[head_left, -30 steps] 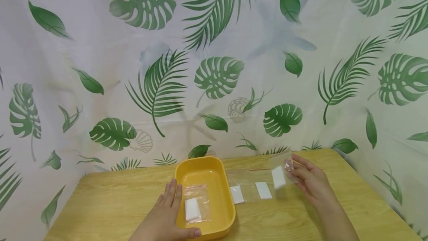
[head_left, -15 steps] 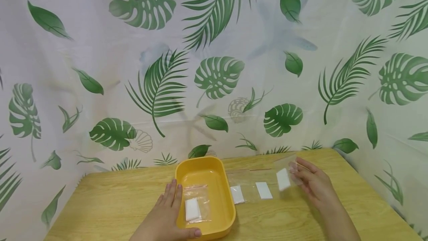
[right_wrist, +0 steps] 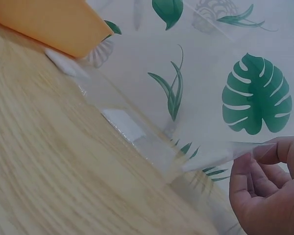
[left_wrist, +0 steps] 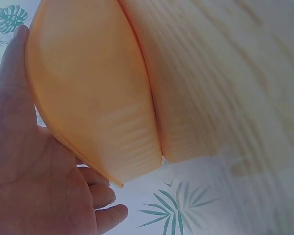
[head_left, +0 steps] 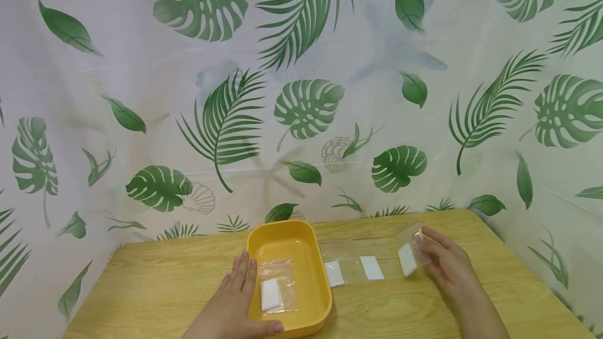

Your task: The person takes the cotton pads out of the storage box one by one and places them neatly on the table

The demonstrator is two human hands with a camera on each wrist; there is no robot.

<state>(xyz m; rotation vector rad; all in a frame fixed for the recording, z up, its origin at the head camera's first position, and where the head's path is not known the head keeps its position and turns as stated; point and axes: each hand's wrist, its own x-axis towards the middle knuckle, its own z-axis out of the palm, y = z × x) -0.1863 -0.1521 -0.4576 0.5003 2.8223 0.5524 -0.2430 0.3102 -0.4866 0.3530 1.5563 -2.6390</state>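
A yellow tray (head_left: 322, 297) stands on the table, and inside it lies a clear zip bag with white pieces (head_left: 270, 294). My left hand (head_left: 231, 300) rests along the tray's left side, fingers straight on the rim and thumb at the near edge. Between thumb and fingers, my right hand (head_left: 449, 263) pinches a clear plastic bag with a white rectangular piece (head_left: 407, 259) in it, tilted above the table. In the right wrist view, this bag (right_wrist: 210, 160) spreads leftward from the fingertips. Its lower edge may touch the table; I cannot tell.
Right of the tray, two clear bags lie flat in a row, one with a white piece (head_left: 334, 273) by the tray wall, the other with a white rectangle (head_left: 371, 268). A leaf-printed cloth (head_left: 301, 119) hangs behind the wooden table (head_left: 155, 286).
My right hand has moved slightly right and down with the pinched bag, turning it and bringing it lower. The left hand and tray have stayed put.
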